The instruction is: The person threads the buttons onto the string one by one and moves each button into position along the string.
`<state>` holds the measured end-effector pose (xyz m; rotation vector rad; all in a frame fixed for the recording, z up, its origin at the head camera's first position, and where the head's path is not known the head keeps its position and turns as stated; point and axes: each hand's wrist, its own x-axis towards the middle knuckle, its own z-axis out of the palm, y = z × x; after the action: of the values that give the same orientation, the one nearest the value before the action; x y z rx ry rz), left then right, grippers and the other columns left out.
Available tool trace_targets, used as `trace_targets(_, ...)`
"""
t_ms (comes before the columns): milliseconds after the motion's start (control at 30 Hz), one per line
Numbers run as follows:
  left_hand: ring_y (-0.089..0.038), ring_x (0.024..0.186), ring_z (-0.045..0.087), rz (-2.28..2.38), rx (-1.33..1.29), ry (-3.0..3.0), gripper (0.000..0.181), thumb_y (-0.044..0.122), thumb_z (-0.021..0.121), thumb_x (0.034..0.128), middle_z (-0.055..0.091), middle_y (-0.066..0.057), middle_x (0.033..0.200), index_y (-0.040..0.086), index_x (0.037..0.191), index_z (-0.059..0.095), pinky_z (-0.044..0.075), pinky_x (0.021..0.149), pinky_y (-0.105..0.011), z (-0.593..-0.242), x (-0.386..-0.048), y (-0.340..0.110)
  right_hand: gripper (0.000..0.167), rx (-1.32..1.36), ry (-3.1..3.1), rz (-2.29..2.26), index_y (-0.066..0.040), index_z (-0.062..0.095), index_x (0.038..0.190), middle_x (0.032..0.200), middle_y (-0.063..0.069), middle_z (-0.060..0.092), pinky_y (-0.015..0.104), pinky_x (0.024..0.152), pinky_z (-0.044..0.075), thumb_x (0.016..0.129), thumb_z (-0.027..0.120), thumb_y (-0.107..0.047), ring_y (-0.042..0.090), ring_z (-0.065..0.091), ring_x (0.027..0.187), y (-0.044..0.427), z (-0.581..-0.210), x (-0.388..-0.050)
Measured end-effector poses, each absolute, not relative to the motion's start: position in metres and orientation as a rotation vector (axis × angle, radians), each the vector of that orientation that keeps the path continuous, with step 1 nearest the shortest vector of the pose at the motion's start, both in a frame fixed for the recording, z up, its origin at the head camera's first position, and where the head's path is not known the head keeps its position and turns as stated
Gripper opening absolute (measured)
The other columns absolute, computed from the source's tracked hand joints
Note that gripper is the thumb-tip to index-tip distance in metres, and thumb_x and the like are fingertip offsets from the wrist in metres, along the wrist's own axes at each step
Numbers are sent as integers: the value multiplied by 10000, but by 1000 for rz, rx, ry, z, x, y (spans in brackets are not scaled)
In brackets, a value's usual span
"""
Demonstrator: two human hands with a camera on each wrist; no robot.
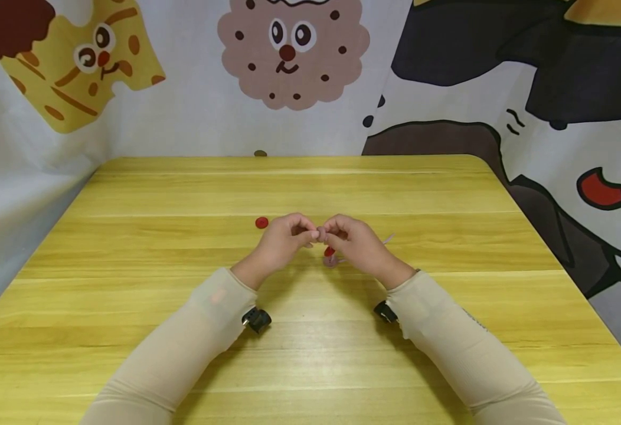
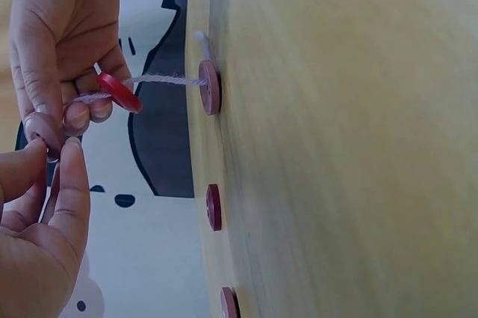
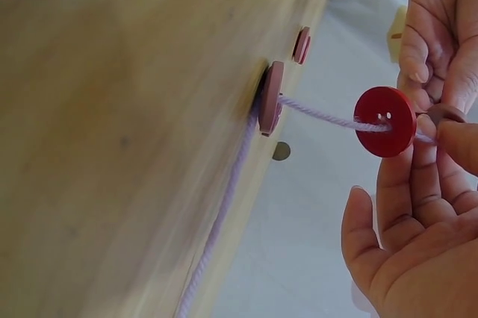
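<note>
A printed cloth (image 1: 183,130) hangs behind and beside the wooden counter (image 1: 310,366), whose far edge and rounded corners show; its near edge is cut off. Wood stretches wide to either side of the hands and beyond them, and the far edge lies well apart from them. Two beige sleeves (image 1: 167,354) reach in from below.

The hands meet near the counter's middle, raised above it. The left hand (image 1: 281,243) pinches a mauve button (image 1: 321,234) between thumb and fingertip; the right hand (image 1: 360,243) pinches its other side, its remaining fingers loosely bent. A lilac string (image 3: 228,202) runs from there through a hanging red button (image 3: 388,101), then down to a flat mauve disc (image 2: 210,88) on the counter, and trails off past the right hand.

A loose red disc (image 1: 261,222) lies just beside the left hand. The left wrist view shows two more-or-less edge-on buttons, the lower cut off; their colours are hard to tell. Fingers hide the pinched button's holes and the string's tip.
</note>
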<state>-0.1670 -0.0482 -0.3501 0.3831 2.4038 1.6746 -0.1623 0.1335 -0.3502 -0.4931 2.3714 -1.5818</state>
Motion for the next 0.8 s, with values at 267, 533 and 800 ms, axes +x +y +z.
trace_targets(267,-214,836,633,1693,396,2413,81,80,591,960,654,-121,947,3,953,618,536,827,-428,-351,-167,-48,144,-524,2416,-1538,-17,582,1105,1050,239,625,415,726,564,988,545,-92,324,658,816,134,-350,-162)
trace_targets(533,-323,910,632,1735,410,2385,76,58,575,965,650,-144,986,-8,942,607,528,845,-455,-352,-168,-47,284,-566,2484,-1451,-59,534,1261,1006,195,652,343,756,526,983,559,-109,208,640,849,136,-349,-162)
trace_targets(800,-339,934,631,1729,399,2400,72,70,584,962,651,-122,927,8,932,607,521,862,-459,-349,-167,-47,341,-513,2374,-1517,-63,494,1308,1022,225,628,458,748,561,970,536,-44,358,656,854,137,-350,-162)
